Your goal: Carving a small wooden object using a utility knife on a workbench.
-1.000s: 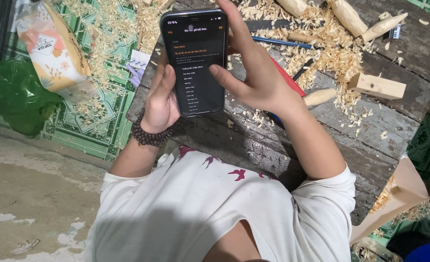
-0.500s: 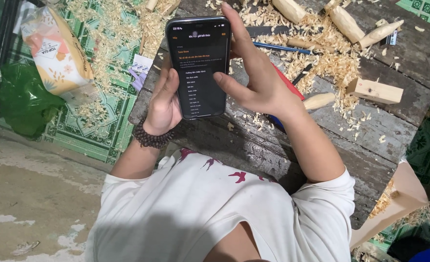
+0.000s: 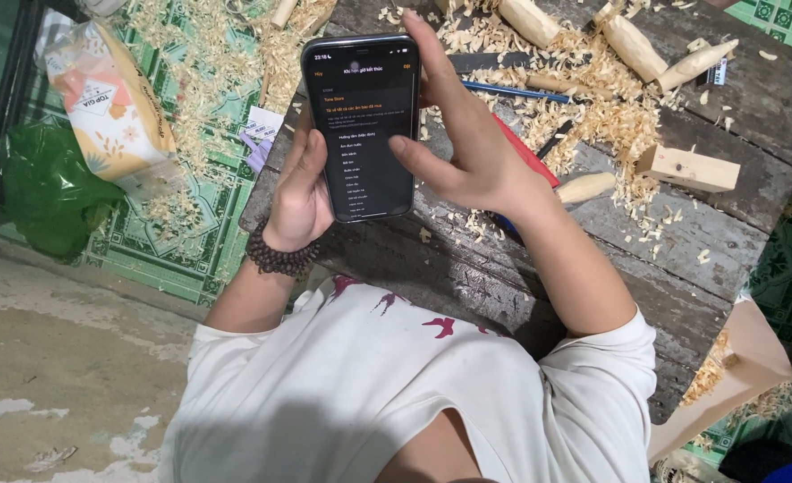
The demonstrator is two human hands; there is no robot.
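A black smartphone [image 3: 364,125] with a dark lit screen is upright in front of me above the wooden bench [image 3: 539,259]. My left hand [image 3: 302,192] cups its left edge and back; a dark bead bracelet [image 3: 275,257] circles that wrist. My right hand [image 3: 463,143] wraps the phone's right side, fingers behind its top corner and the thumb hovering over the screen's right part. Both hands hold the phone.
Wood shavings [image 3: 592,116], carved wooden pegs [image 3: 633,46], a square wood block [image 3: 687,167], a blue pencil [image 3: 512,91] and a red-handled tool [image 3: 528,154] lie on the bench. A printed bag [image 3: 110,103] and green plastic bag [image 3: 51,183] sit on the patterned floor at left.
The phone and both hands stay together with only a slight shift in the view; the thumb remains over the screen.
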